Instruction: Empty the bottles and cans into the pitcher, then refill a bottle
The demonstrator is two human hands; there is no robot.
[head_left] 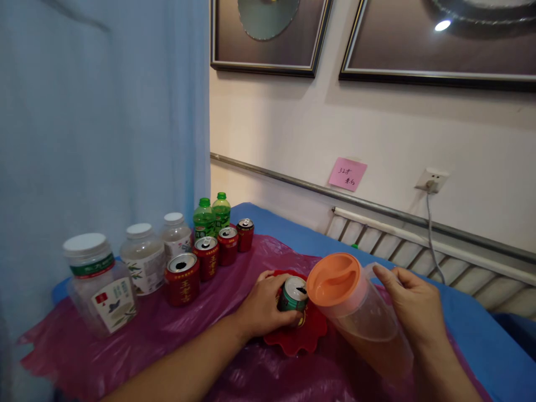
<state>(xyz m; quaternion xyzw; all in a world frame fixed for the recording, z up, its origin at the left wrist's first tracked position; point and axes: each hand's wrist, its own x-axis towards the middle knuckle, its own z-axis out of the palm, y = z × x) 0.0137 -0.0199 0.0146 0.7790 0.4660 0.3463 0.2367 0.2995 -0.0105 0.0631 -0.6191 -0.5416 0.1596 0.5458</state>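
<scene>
My left hand [268, 304] is wrapped round a green drink can [293, 301] with an open top. Under the can lies a red scalloped dish [295, 340]. My right hand [412, 304] grips the handle of a clear plastic pitcher [368, 329] with an orange lid [335, 279]. The pitcher leans to the left, and its lid edge is close beside the can's top. A pale brownish liquid shows inside the pitcher. Whether any liquid is flowing out, I cannot tell.
Several red cans [183, 279] stand in a row at the left. Behind them are clear jars with white lids [142, 259] and two green bottles [204, 218]. Purple plastic sheeting [159, 346] covers part of the blue surface [473, 329]. A radiator [377, 240] runs along the wall.
</scene>
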